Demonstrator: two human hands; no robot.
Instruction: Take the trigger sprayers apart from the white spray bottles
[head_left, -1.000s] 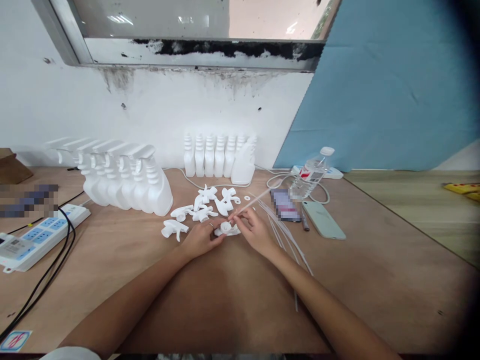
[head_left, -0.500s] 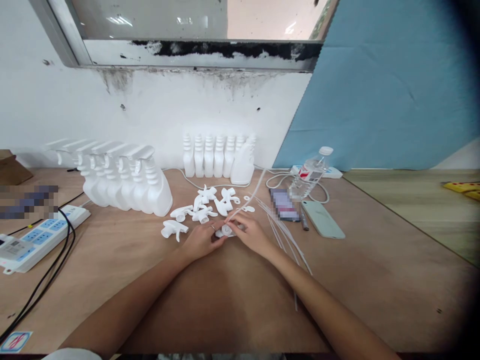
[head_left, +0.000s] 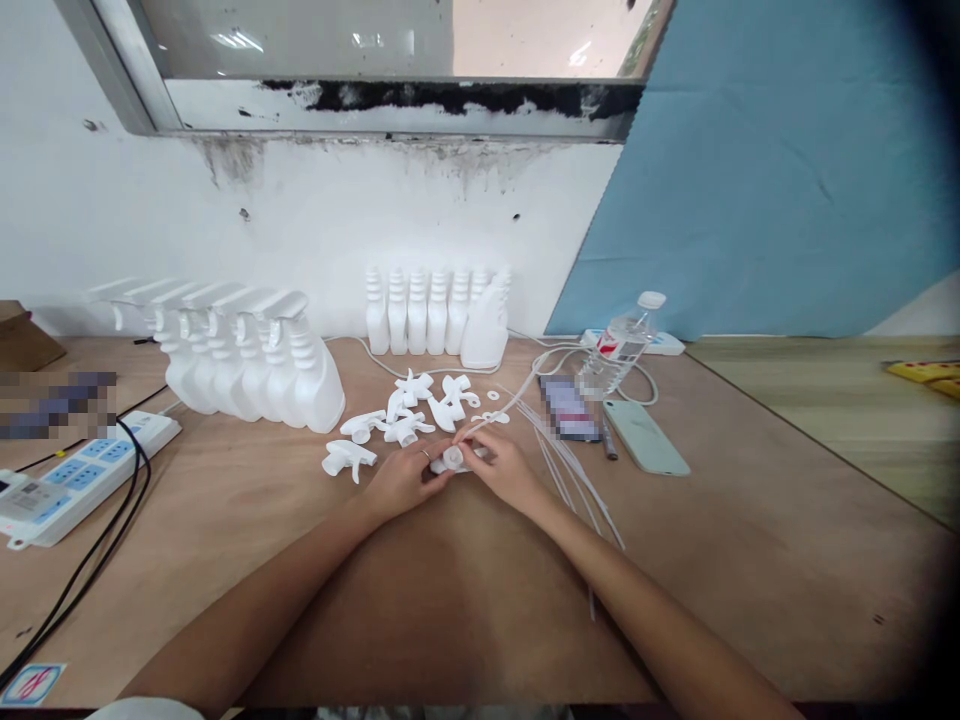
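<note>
Close together over the table, both hands meet at a white trigger spray head [head_left: 453, 459] with its round opening facing up. My left hand [head_left: 405, 482] is closed around its left side. In the fingertips of my right hand [head_left: 504, 468] is a thin translucent tube [head_left: 507, 407], which slants up and to the right from the spray head. Whether the tube sits inside the opening is hidden by the fingers. Several loose trigger spray heads [head_left: 350, 458] lie just beyond my left hand. Small white washers [head_left: 493, 395] and several loose tubes [head_left: 570, 462] lie beyond and beside my right hand.
Capped spray bottles [head_left: 251, 375] stand in a row at the left, and uncapped white bottles [head_left: 418, 318] stand by the wall. Right of the tubes are two phones [head_left: 646, 438], a marker [head_left: 608, 440] and a water bottle [head_left: 619, 348]. A power strip [head_left: 97, 465] with black cables lies left.
The tube's free end has swung down and to the right, so it slants lower over the table. Both hands stay almost in the same place at the spray head.
</note>
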